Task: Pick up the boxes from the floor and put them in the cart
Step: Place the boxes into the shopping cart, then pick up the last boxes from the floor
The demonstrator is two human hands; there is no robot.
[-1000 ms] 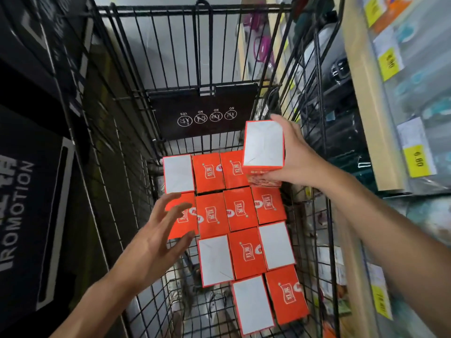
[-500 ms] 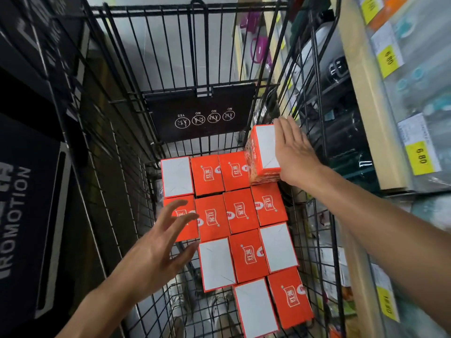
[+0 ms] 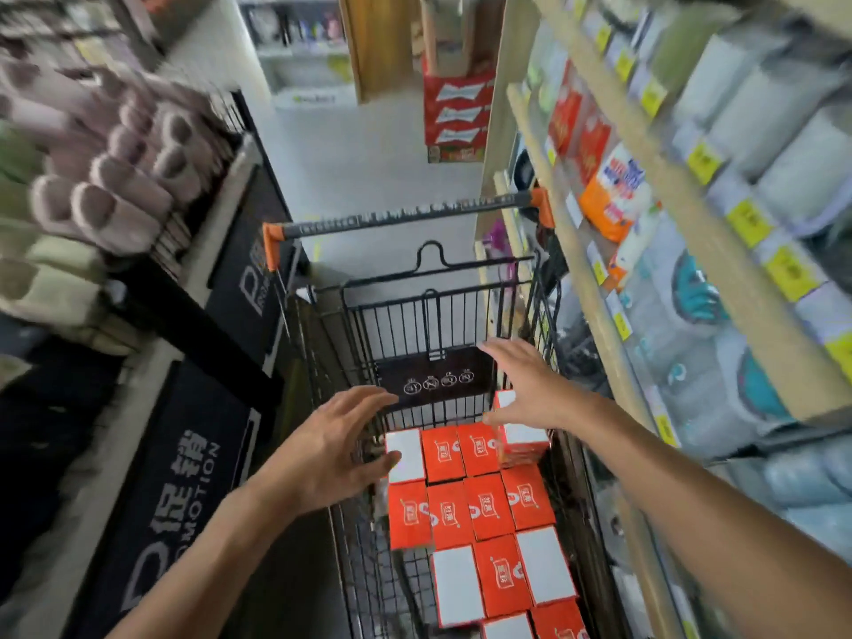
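- Black wire cart, with orange end caps on its dark handle bar.
- Boxes inside it are bright orange with a white label and red characters; some show a plain white face with an orange edge.
- Dark panel on the cart's far wall carries four small white round symbols.
- Black promotion sign at left, pale grey lettering.
- Yellow price tags run along the pale wooden shelf edges.
- Red carton stack far off, white bow-tie marks.
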